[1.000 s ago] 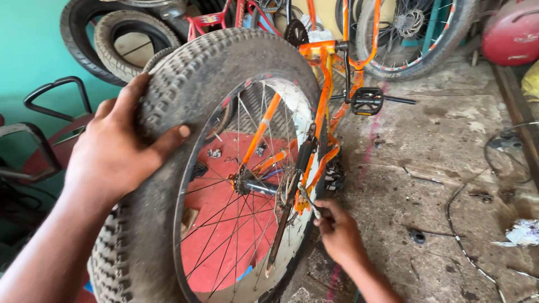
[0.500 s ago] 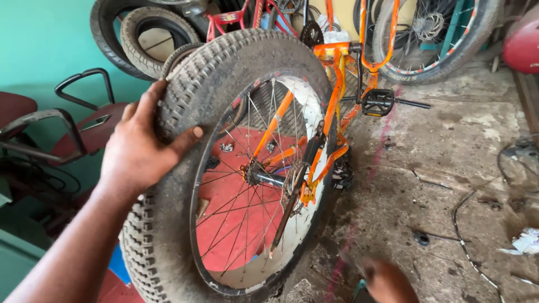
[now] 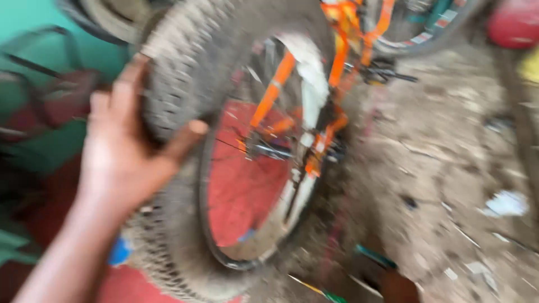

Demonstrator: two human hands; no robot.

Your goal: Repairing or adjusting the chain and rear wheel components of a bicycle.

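Blurred frame. Left hand (image 3: pixel 120 151) wrapped over knobby tyre (image 3: pixel 185 73), left-centre of frame, thumb across the tread. Tyre on wheel rim (image 3: pixel 281 224) held in orange bike frame (image 3: pixel 337 50), upper middle. Right hand (image 3: pixel 400 287) barely visible at bottom edge, right of centre; open or closed cannot tell. Green-handled tool (image 3: pixel 331 294) just beside it on dirty floor (image 3: pixel 449 168). No containers visible.

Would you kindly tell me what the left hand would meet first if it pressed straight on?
The left hand already grips the knobbly tyre, so it would likely just press into its tread.
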